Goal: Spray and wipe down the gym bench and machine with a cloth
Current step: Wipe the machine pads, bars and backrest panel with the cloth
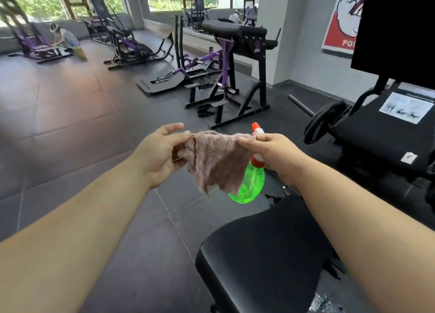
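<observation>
A worn pinkish cloth point(216, 159) is stretched in the air between my two hands. My left hand point(157, 152) pinches its left edge. My right hand point(268, 152) pinches the right corner and also holds a green spray bottle point(250, 185) with a red-and-white trigger head by the neck. The bottle hangs below that hand, partly hidden by the cloth. A black padded bench point(263, 261) lies below my right forearm at the bottom right. A black machine point(381, 133) with a padded seat and a white label stands at the right.
Dark rubber floor tiles point(82, 129) spread to the left. A black-and-purple machine point(230, 61) stands ahead, with more machines by the far windows. A black weight plate point(324, 122) and a bar sit near the right machine. A red poster hangs on the right wall.
</observation>
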A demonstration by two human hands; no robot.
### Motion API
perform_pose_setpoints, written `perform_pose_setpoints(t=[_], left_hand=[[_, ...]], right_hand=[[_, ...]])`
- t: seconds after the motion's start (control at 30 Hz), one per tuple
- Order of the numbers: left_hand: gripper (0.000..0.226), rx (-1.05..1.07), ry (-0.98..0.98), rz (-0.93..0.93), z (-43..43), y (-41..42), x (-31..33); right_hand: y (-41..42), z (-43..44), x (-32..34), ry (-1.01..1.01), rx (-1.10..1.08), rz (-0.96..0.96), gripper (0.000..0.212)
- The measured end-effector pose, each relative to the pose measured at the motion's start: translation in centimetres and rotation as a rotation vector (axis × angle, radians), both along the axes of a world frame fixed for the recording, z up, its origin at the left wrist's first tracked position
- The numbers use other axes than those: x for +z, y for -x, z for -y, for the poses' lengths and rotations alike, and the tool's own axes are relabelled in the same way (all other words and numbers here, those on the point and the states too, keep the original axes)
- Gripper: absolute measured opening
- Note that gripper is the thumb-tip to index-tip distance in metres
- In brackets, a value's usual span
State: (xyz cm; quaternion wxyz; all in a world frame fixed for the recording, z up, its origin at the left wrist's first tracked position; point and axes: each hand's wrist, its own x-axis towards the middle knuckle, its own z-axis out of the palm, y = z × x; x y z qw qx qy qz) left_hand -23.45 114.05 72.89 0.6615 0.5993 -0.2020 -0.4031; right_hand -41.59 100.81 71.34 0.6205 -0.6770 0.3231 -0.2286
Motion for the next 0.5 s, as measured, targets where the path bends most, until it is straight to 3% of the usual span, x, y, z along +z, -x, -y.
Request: perform_pose_setpoints(t=[0.07,0.17,0.2,0.27,0.37,0.5], left_hand=[[0.018,0.047,-0.009,-0.007,0.3,-3.4,-0.5],[0.006,-0.066,-0.071,-0.009,1.0,-8.3,-1.1],[0.018,-0.126,-0.087,0.010,1.3,-10.7,-1.5],[0.034,-0.194,-0.164,0.141,1.9,-14.3,-2.3],[0.020,-0.234,-0.249,0.314,2.8,-19.8,-2.8],[0.018,-0.175,-0.174,0.274,4.9,-25.8,-2.6]], right_hand=[[-3.8,0.2,-0.2,0.007,-0.021,-0.025,0.080],[-9.1,-0.2,-0.1,-0.041,-0.010,-0.006,0.024],[-11.6,-0.3,-0.2,-0.040,-0.010,0.002,0.013],[-15.2,-0.8,-0.6,-0.035,-0.053,0.014,0.020],[-20.6,-1.0,-1.7,-0.036,-0.172,0.033,0.022],[-25.3,-0.2,-2.0,-0.079,-0.277,0.037,0.013]])
